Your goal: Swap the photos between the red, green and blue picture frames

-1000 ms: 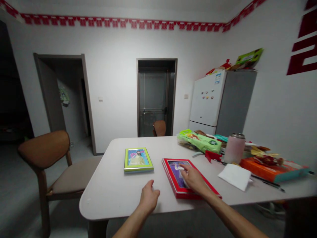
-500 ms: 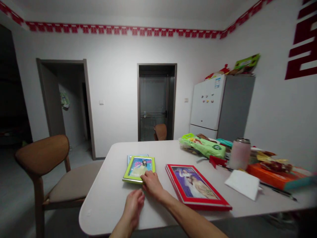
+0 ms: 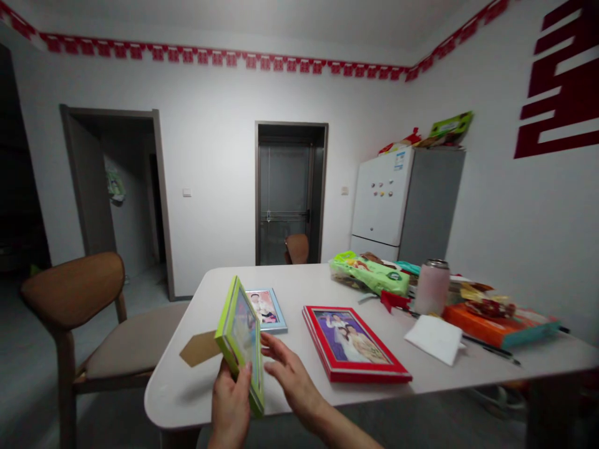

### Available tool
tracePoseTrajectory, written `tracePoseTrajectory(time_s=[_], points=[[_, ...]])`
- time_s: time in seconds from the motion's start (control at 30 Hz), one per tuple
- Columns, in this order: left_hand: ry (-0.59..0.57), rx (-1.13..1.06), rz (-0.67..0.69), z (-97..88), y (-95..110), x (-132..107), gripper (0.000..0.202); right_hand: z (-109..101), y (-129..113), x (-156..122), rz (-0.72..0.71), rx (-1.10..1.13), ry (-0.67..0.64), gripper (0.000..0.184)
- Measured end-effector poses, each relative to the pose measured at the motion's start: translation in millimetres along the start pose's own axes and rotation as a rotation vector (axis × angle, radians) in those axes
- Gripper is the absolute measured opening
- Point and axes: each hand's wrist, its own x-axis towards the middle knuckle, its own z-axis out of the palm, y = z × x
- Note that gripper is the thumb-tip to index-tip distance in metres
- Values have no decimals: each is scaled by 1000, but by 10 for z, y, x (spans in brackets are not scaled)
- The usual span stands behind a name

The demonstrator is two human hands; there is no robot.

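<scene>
My left hand [image 3: 230,405] grips the lower edge of a green photo frame [image 3: 240,340] and holds it up on edge above the table's near side, picture facing right. A brown cardboard stand [image 3: 200,348] sticks out from its back. My right hand [image 3: 291,374] is beside the frame's front with fingers spread, close to the glass. On the white table [image 3: 304,290] a small blue photo frame [image 3: 266,310] lies flat just behind the green one. A larger red photo frame [image 3: 353,340] lies flat to the right.
A white folded napkin [image 3: 434,338], a pink flask [image 3: 431,287], green snack bags [image 3: 369,272] and an orange box [image 3: 496,324] crowd the table's right side. A wooden chair [image 3: 79,324] stands at the left. A fridge [image 3: 402,202] is against the far wall.
The green frame was lying on the table under my right hand; now it is lifted and turned on edge in my left hand. The blue frame beneath it is uncovered.
</scene>
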Motion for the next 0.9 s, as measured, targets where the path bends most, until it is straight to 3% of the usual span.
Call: tracePoseTrajectory(time_s=[0.07, 0.17, 0.27, 0.37, 0.53, 0.67, 0.73, 0.9], points=[[-97, 191, 177, -47, -6, -114, 40, -52, -75, -38, 139, 246, 38, 46], [-321, 522, 505, -67, -158, -272, 50, -145, -155, -111, 182, 458, 48, 51], [-448, 827, 732, -60, -387, -373, 59, -258, -132, -181, 258, 447, 28, 49], [-475, 1050, 844, -37, -580, -430, 54, -384, 33, -214, 354, 273, 15, 41], [-364, 1161, 897, 28, -780, -493, 37, -568, 436, -140, 294, -104, -20, 38], [-349, 1124, 871, 41, -798, -511, 29, -661, 607, -59, 254, -524, -7, 40], [-401, 1092, 816, 14, -728, -511, 30, -685, 615, -39, 223, -657, -36, 38], [-686, 1063, 530, -172, -407, -486, 46, -672, 535, 11, 125, -959, -42, 41]])
